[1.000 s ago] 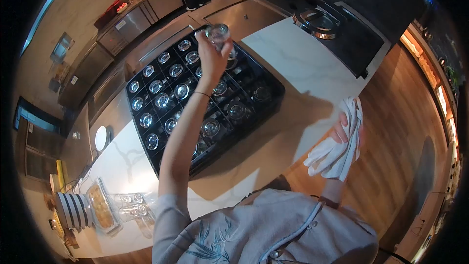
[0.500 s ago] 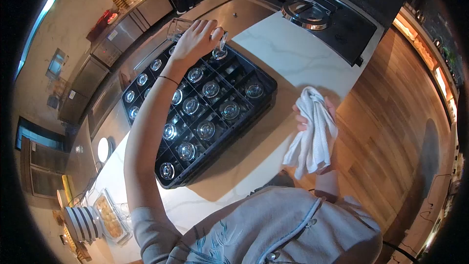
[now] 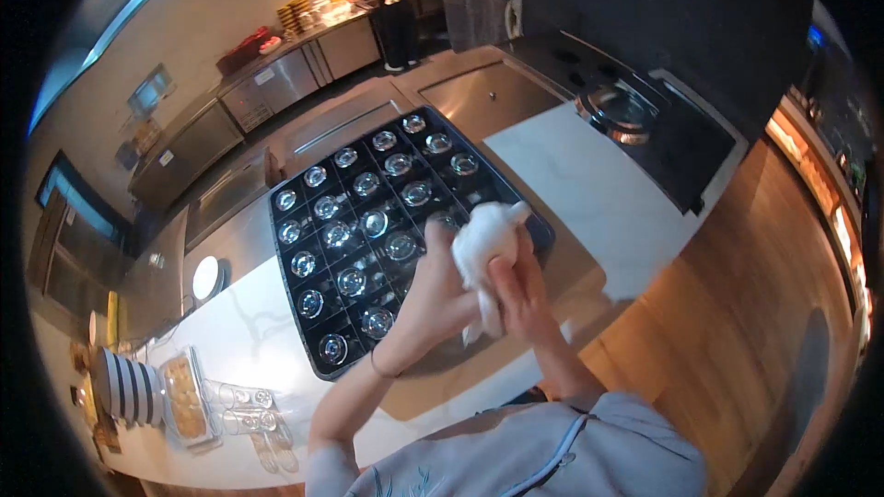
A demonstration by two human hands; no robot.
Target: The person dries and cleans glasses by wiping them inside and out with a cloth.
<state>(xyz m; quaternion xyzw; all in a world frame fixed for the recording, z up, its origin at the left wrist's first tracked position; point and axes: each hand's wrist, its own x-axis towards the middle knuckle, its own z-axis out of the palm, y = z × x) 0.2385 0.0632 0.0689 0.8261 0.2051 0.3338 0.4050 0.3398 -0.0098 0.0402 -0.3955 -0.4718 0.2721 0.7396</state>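
Note:
Both my hands meet over the near right part of a black divided glass rack. Closed against the left side of a bunched white cloth is my left hand, a dark band round its wrist. From the right, my right hand grips the same cloth, which bulges up in a rounded bundle with loose ends below. I cannot tell whether a glass is inside the folds. Clear glasses fill many cells of the rack, their round ends facing up.
Left on the pale counter are clear glasses, a container of yellowish food, striped dishes and a white round plate. A lidded pot sits at the back right. Far off, a person stands at another counter.
My left hand has come back from the rack's far end, where it was at clear glassware, to meet the cloth. My right hand has moved left with the cloth, now bunched up.

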